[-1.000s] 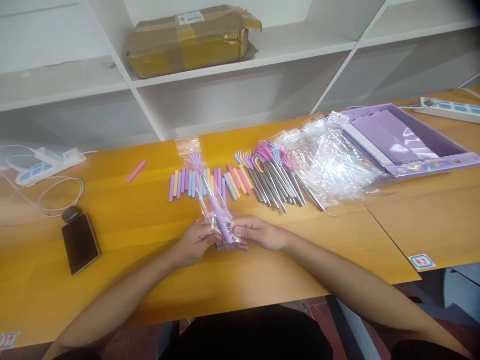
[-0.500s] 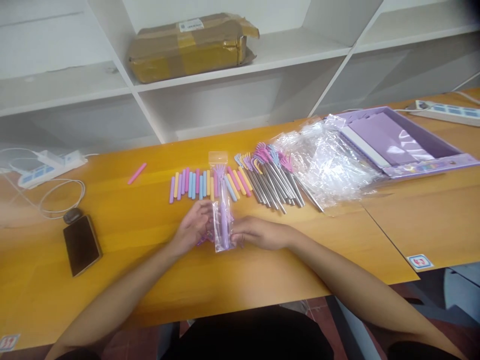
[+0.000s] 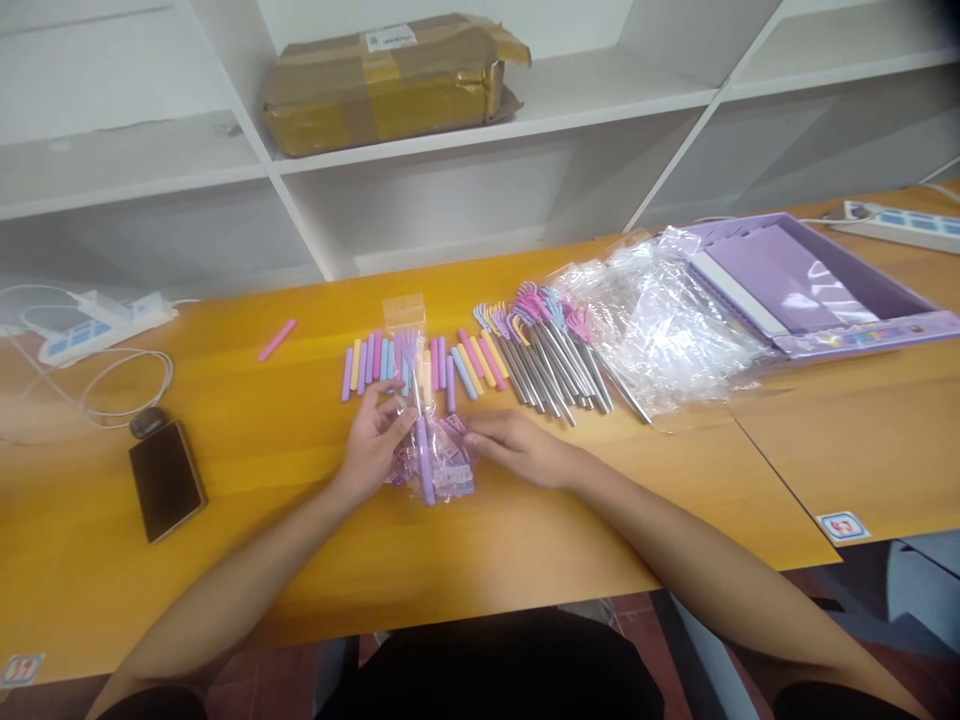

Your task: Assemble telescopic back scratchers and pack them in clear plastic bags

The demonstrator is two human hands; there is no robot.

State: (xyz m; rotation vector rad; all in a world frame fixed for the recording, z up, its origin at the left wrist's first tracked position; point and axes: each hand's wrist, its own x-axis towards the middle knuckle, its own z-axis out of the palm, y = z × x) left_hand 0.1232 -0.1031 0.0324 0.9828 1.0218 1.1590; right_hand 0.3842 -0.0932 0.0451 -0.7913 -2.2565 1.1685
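My left hand (image 3: 373, 440) pinches a purple back scratcher (image 3: 424, 460) with a metal shaft, inside a clear plastic sleeve (image 3: 403, 308). It stands nearly upright in the view, claw end away from me. Behind it lies a pile of small purple-pink printed cards (image 3: 454, 470), partly hidden. My right hand (image 3: 521, 447) has its fingers closed at the pile's right edge; what lies between the fingertips is too small to make out. Beyond my hands runs a row of coloured handle tubes (image 3: 376, 357). Several back scratchers (image 3: 536, 350) with bare metal shafts lie right of it.
Clear plastic sleeves (image 3: 667, 320) are heaped beside an open purple box (image 3: 817, 280) at the right. A phone (image 3: 166, 480) and a lone pink tube (image 3: 277, 340) lie left. Power strips (image 3: 109, 328) stand at the back. A taped carton (image 3: 394, 85) sits on the shelf.
The sleeved back scratcher has shifted left with my left hand and now tilts. My right hand has let go of it and is at the cards, which show more now.
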